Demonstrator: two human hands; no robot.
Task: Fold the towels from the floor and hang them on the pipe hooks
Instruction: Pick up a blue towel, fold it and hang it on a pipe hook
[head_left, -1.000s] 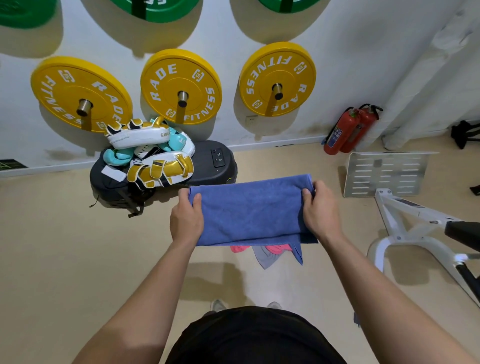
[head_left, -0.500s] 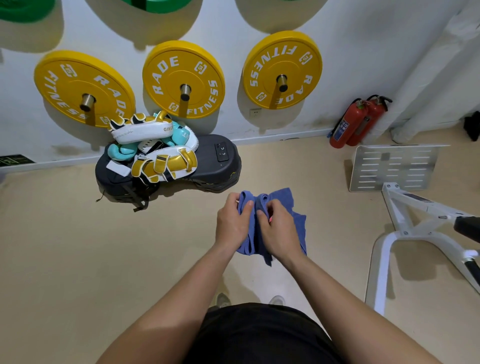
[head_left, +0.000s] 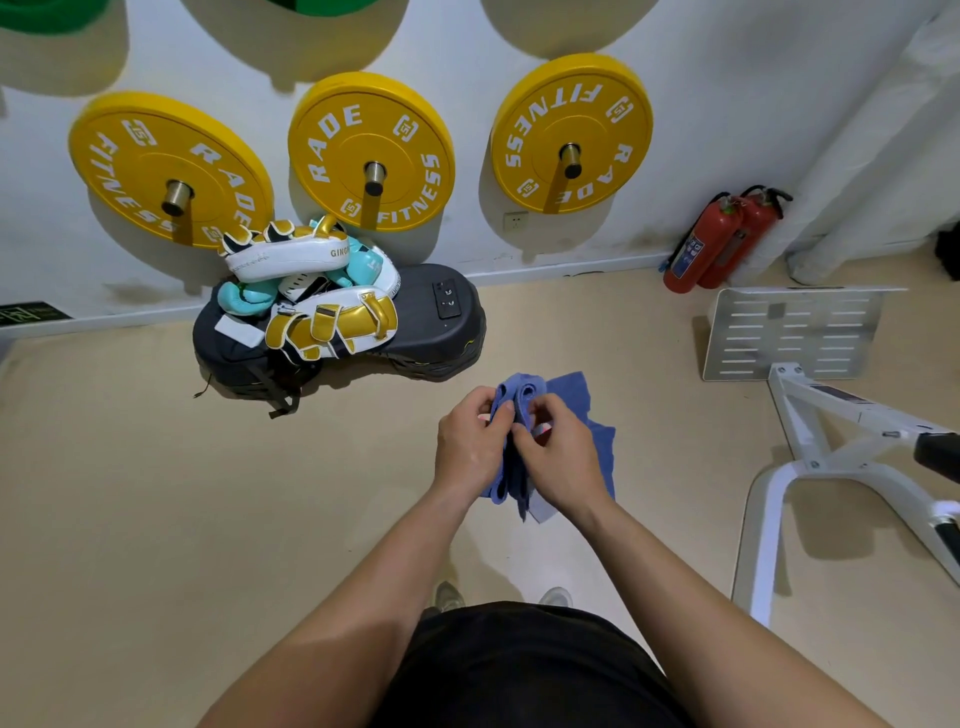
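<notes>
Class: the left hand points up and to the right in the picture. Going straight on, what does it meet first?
The left hand would meet the blue towel first; its fingers already pinch it. The right hand lies just beyond.

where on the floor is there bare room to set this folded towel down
Bare floor spreads wide left of the hands, below the black platform. A narrower strip runs between the blue towel and the white frame. The wall edge is crowded: pads, fire extinguishers.
</notes>
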